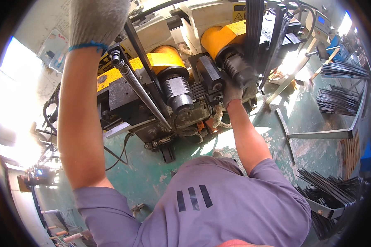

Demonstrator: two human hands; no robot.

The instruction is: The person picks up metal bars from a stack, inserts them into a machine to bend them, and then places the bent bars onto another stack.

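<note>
My left hand, in a pale knitted glove with a blue cuff edge, is raised at the upper left. The top edge of the picture cuts off its fingers. Below and beside it are a black bar and a coil spring on a rod. My right hand, also gloved, reaches in between a black block and a dark toothed cylinder on the machine. Machine parts and shadow hide its fingers. A second toothed cylinder sits under a yellow housing to the left.
Bundles of dark metal rods rest on a steel rack at the right. More black bars lie stacked at the lower right. A control box with a lit screen stands at the upper right. A cable hangs over the green floor.
</note>
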